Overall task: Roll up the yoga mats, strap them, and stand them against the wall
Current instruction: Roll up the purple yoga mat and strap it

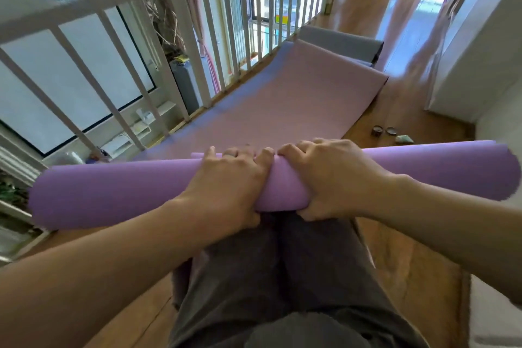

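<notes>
Both hands are rolling the mat [113, 192] — this looks like the rolling step. The left hand [228, 181] and right hand [324, 178] curl tight around the near roll. The far part lies flat on the floor [395, 110]. Next — push the roll forward, keeping it tight.

No legible text anywhere.

Wooden floor [406, 113]. Carries a purple mat [282, 104] spread flat just beside a white railing [214, 37], near end rolled up. Bears a grey mat [341, 42] at the far end, plus two small round containers [378, 130] and a pale green object [404, 139] right of the purple mat.
</notes>
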The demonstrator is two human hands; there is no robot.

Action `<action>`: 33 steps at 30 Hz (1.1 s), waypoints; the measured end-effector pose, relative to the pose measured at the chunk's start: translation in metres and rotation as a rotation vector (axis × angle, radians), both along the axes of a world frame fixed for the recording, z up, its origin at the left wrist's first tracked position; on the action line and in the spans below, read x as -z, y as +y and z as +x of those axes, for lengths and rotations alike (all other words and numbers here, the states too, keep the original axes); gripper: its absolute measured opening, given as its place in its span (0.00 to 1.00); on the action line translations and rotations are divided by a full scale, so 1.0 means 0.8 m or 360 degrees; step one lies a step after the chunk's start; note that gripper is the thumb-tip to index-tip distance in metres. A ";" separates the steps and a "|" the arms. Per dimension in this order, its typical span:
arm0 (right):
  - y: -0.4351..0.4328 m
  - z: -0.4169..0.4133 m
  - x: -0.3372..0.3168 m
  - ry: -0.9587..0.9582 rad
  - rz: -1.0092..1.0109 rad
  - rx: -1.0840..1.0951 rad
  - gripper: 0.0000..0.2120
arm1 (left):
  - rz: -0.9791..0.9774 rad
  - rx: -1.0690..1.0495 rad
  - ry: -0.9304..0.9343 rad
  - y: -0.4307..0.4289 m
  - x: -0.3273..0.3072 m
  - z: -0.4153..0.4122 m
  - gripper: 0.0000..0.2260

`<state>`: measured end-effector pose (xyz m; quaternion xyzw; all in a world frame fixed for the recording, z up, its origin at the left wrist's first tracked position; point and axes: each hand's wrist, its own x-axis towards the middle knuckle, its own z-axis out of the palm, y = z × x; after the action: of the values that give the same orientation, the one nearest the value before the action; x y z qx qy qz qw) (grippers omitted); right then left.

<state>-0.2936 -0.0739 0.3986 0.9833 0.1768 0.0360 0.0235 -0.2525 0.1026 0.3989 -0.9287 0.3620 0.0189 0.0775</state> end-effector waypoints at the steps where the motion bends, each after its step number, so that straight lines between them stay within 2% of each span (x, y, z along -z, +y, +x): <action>1: 0.002 -0.009 0.006 0.0063 0.0023 0.0000 0.34 | 0.0055 0.0017 0.0021 0.001 0.005 -0.009 0.41; 5: 0.020 -0.044 0.059 0.0369 0.0046 0.0053 0.35 | 0.0329 0.0021 0.0217 0.001 0.055 -0.047 0.41; 7: 0.025 -0.055 0.076 0.0409 0.0015 0.0099 0.36 | 0.0378 0.0003 0.0254 0.001 0.073 -0.057 0.42; 12: 0.015 -0.035 0.076 0.0515 0.0081 0.0121 0.39 | 0.0281 0.0034 0.0460 -0.001 0.074 -0.028 0.43; 15: 0.005 -0.001 0.072 0.0829 0.0230 0.0135 0.43 | 0.0154 0.0037 0.0627 0.001 0.068 -0.002 0.41; 18: -0.005 0.036 0.073 0.1247 0.0432 0.0148 0.44 | 0.0275 0.0002 0.0408 -0.005 0.073 -0.004 0.44; 21: -0.008 0.059 0.070 0.1489 0.0369 0.0183 0.44 | 0.0225 -0.0070 0.0284 -0.009 0.086 -0.011 0.45; 23: -0.003 0.053 0.064 0.1357 0.0244 0.0202 0.45 | 0.0167 -0.0075 0.0344 -0.008 0.086 -0.001 0.46; 26: 0.011 0.018 0.069 0.0635 -0.0070 0.0187 0.47 | 0.0050 -0.0033 0.0501 -0.007 0.081 0.027 0.45; 28: 0.020 0.000 0.084 0.0412 -0.0061 0.0222 0.46 | 0.0042 0.0020 0.0599 -0.008 0.078 0.041 0.45; 30: 0.019 0.008 0.089 0.0422 0.0011 0.0272 0.43 | 0.0064 0.0021 0.0577 -0.009 0.078 0.045 0.45; 33: 0.001 0.040 0.075 0.0701 0.0153 0.0285 0.43 | 0.0216 0.0042 0.0208 -0.011 0.084 0.025 0.46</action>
<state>-0.2617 -0.0732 0.3383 0.9792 0.0880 -0.1732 -0.0593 -0.2324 0.0942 0.3313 -0.9133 0.3764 0.1029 0.1166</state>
